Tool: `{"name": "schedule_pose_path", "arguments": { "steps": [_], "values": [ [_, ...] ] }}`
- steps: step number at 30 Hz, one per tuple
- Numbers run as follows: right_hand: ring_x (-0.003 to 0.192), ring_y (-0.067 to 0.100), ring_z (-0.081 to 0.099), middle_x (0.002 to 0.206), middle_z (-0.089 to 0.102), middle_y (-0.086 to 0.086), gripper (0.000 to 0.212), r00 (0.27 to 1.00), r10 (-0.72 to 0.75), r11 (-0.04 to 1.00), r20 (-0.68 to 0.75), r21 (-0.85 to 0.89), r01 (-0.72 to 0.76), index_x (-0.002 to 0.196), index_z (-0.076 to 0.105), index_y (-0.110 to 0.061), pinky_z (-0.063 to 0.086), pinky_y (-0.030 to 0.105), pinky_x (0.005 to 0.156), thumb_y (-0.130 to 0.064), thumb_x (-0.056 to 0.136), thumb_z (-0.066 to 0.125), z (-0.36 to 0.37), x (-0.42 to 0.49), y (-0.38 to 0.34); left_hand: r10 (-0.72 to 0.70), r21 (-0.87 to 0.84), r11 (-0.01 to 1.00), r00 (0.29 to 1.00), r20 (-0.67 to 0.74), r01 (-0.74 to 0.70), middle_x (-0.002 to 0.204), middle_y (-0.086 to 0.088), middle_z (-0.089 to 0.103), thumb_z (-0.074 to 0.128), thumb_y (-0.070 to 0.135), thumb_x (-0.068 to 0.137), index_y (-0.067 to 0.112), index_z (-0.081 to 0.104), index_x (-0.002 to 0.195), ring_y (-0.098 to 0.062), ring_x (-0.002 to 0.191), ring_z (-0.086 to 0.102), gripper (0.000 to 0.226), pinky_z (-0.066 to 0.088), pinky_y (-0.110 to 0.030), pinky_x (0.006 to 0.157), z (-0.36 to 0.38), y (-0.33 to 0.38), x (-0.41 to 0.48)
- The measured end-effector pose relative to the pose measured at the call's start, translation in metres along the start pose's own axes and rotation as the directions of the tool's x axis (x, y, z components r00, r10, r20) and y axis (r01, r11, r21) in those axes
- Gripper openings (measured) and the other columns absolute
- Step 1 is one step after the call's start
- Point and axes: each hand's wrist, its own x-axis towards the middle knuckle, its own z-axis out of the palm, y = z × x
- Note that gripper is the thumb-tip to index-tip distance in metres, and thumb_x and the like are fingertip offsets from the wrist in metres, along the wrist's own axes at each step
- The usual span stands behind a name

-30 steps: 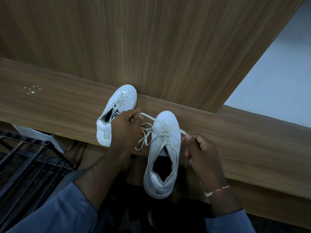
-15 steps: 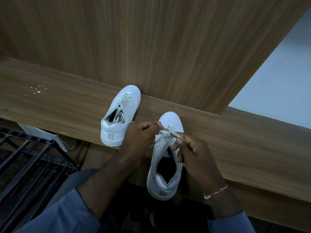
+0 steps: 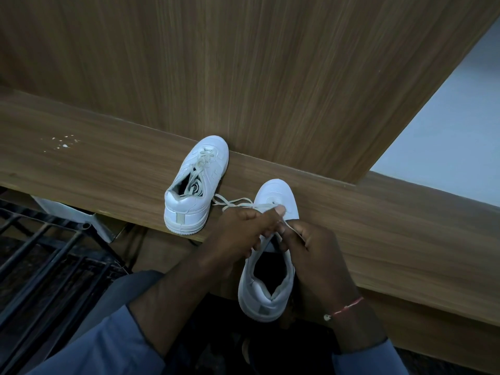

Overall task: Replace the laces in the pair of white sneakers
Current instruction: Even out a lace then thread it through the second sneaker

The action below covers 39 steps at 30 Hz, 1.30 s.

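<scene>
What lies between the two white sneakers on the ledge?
Loose lace strands lie on the wooden ledge between the far sneaker and near sneaker, in the head view.

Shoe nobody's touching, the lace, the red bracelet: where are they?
Shoe (image 3: 189, 208): head view, on its heel.
Lace (image 3: 233, 201): head view, loose strand between the shoes.
Bracelet (image 3: 347, 308): head view, red thread at the wrist.

A wood-grain worktop runs across from 9 to 3 o'clock, with white specks on it at 10. An upright wood panel rises behind at 12. Pale wall shows at 2, and a black metal rack sits below at 8.
</scene>
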Motion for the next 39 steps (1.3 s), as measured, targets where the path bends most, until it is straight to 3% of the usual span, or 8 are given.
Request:
{"name": "schedule_pose_path", "arguments": {
  "steps": [7, 11, 20, 28, 31, 34, 37, 39],
  "values": [
    [0.062, 0.011, 0.063, 0.066, 0.066, -0.003, 0.030, 1.000, -0.020, 0.994, 0.022, -0.103, 0.022, 0.079, 0.069, -0.020, 0.053, 0.040, 0.059, -0.037, 0.097, 0.051, 0.008, 0.000, 0.002, 0.103, -0.093, 0.990, 0.995, -0.016, -0.104, 0.059, -0.002, 0.058, 0.071, 0.014, 0.084, 0.006, 0.067, 0.084, -0.005, 0.044, 0.045, 0.009, 0.035, -0.017, 0.041, 0.002, -0.003, 0.004],
    [0.070, 0.005, 0.065, 0.075, 0.070, -0.010, 0.019, 0.999, 0.054, 0.998, -0.004, 0.014, -0.054, 0.090, 0.073, -0.023, 0.050, 0.021, 0.066, -0.019, 0.098, 0.057, 0.002, 0.000, 0.002, 0.106, -0.107, 0.987, 0.983, -0.148, -0.123, 0.057, -0.005, 0.057, 0.064, 0.017, 0.090, 0.003, 0.064, 0.088, -0.005, 0.040, 0.048, 0.014, 0.039, -0.017, 0.040, -0.005, -0.006, 0.010],
    [0.057, 0.011, 0.064, 0.073, 0.073, 0.001, 0.007, 0.978, 0.207, 0.935, -0.027, 0.299, -0.189, 0.094, 0.071, -0.021, 0.047, 0.022, 0.054, -0.016, 0.089, 0.069, 0.004, 0.003, -0.004, 0.075, -0.350, 0.929, 0.987, -0.139, -0.120, 0.063, -0.013, 0.066, 0.056, 0.012, 0.095, -0.002, 0.053, 0.096, -0.015, 0.051, 0.064, 0.015, 0.051, -0.020, 0.049, -0.002, -0.013, 0.017],
    [0.061, 0.023, 0.069, 0.072, 0.073, 0.008, 0.009, 0.962, 0.260, 0.923, -0.081, 0.314, -0.223, 0.089, 0.071, -0.008, 0.053, 0.031, 0.058, -0.005, 0.091, 0.063, 0.012, 0.004, -0.005, 0.118, -0.251, 0.962, 0.993, 0.021, -0.109, 0.072, -0.013, 0.068, 0.071, 0.006, 0.082, 0.000, 0.069, 0.085, -0.020, 0.068, 0.062, 0.007, 0.055, -0.027, 0.070, 0.001, -0.017, 0.015],
    [0.068, 0.010, 0.070, 0.078, 0.074, -0.002, 0.004, 0.968, 0.228, 0.959, -0.102, 0.199, -0.204, 0.090, 0.072, -0.018, 0.056, 0.026, 0.064, -0.015, 0.088, 0.070, 0.011, 0.000, -0.005, 0.051, -0.263, 0.961, 0.991, -0.122, -0.082, 0.067, -0.012, 0.066, 0.070, 0.004, 0.083, 0.000, 0.067, 0.084, -0.015, 0.060, 0.061, 0.006, 0.053, -0.020, 0.056, -0.002, -0.018, 0.019],
    [0.090, -0.003, 0.059, 0.094, 0.063, -0.018, 0.013, 0.987, 0.105, 0.952, -0.119, -0.274, -0.135, 0.091, 0.069, -0.028, 0.043, 0.007, 0.073, -0.019, 0.083, 0.073, 0.006, -0.005, 0.000, 0.013, -0.218, 0.973, 0.965, -0.262, -0.072, 0.066, -0.013, 0.065, 0.070, 0.008, 0.085, 0.002, 0.063, 0.080, -0.012, 0.050, 0.060, 0.010, 0.049, -0.018, 0.049, -0.007, -0.020, 0.026],
    [0.108, 0.013, 0.053, 0.109, 0.060, -0.012, 0.023, 0.997, 0.081, 0.851, -0.013, -0.520, -0.076, 0.103, 0.069, -0.029, 0.044, 0.025, 0.086, -0.019, 0.081, 0.070, 0.011, -0.009, -0.001, 0.051, -0.127, 0.988, 0.956, -0.289, -0.091, 0.065, -0.011, 0.067, 0.071, 0.008, 0.085, 0.007, 0.063, 0.077, -0.009, 0.049, 0.061, 0.011, 0.049, -0.019, 0.048, -0.003, -0.024, 0.029],
    [0.103, 0.016, 0.055, 0.109, 0.061, -0.009, 0.023, 0.994, 0.101, 0.829, -0.031, -0.550, -0.101, 0.104, 0.068, -0.026, 0.042, 0.027, 0.080, -0.015, 0.084, 0.063, 0.018, -0.008, -0.007, 0.074, -0.102, 0.989, 0.953, -0.293, -0.109, 0.066, -0.012, 0.068, 0.071, 0.005, 0.083, 0.007, 0.063, 0.076, -0.012, 0.054, 0.063, 0.011, 0.053, -0.022, 0.052, 0.004, -0.028, 0.029]
  ]
}}
